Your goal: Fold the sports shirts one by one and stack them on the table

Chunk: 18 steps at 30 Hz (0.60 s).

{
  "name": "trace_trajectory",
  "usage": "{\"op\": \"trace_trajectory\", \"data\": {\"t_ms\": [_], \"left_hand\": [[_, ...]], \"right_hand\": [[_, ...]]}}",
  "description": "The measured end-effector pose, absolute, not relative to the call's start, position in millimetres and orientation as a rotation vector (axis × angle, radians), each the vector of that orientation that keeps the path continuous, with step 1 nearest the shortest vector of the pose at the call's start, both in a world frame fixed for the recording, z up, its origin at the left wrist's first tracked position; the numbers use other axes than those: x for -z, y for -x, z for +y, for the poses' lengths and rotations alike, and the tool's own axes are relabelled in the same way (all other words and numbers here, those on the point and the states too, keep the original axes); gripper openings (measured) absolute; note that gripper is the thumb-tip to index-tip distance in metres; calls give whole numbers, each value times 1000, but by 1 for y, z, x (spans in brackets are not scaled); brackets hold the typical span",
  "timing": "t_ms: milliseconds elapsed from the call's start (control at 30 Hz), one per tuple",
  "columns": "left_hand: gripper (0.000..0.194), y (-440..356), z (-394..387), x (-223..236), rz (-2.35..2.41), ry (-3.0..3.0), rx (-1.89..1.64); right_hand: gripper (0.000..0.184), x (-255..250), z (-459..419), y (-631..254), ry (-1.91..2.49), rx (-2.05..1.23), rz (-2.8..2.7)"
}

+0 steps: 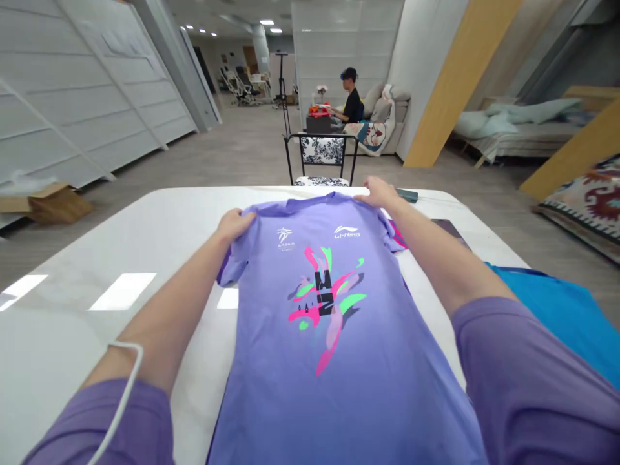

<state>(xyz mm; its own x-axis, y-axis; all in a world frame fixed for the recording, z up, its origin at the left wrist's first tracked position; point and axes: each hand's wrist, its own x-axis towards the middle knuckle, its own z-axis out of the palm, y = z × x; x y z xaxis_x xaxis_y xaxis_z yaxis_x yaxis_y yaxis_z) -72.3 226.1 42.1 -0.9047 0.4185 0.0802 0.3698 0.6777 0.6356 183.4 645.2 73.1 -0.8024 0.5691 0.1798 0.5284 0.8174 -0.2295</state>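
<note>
A purple T-shirt (281, 361) is spread front side up, with its collar toward the far edge of the white table (121, 245). White logos and a pink, green and black print show on its chest. My left hand (236, 225) grips the shirt at the left shoulder, fingers closed on the cloth. At the other shoulder, near the collar, my right hand (380, 192) pinches the fabric. The sleeves hang out to both sides, and the lower hem runs out of view at the bottom.
Blue cloth (557, 316) lies at the table's right edge. A dark flat item (450, 231) and a small dark green object (407, 195) are on the right side. Beyond the table stands a patterned chair (322, 152). Farther back sits a person (352, 103). A white cable (126, 394) crosses my left arm.
</note>
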Motion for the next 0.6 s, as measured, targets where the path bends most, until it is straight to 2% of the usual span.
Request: {"op": "trace_trajectory", "data": {"t_ms": [133,233,433,600], "left_hand": [[75,63,240,15,2971,-657,-830],[71,39,230,32,2980,-819,-748],[58,-37,194,20,2869,-1109,-618],[64,-137,158,-5,2572,-1480,-508]], "right_hand": [[79,11,631,-206,956,-234,-2815],[73,36,617,-250,957,-219,-2826],[73,23,597,-340,1088,-134,-2886],[55,-22,605,-442,1215,-268,-3169]]}}
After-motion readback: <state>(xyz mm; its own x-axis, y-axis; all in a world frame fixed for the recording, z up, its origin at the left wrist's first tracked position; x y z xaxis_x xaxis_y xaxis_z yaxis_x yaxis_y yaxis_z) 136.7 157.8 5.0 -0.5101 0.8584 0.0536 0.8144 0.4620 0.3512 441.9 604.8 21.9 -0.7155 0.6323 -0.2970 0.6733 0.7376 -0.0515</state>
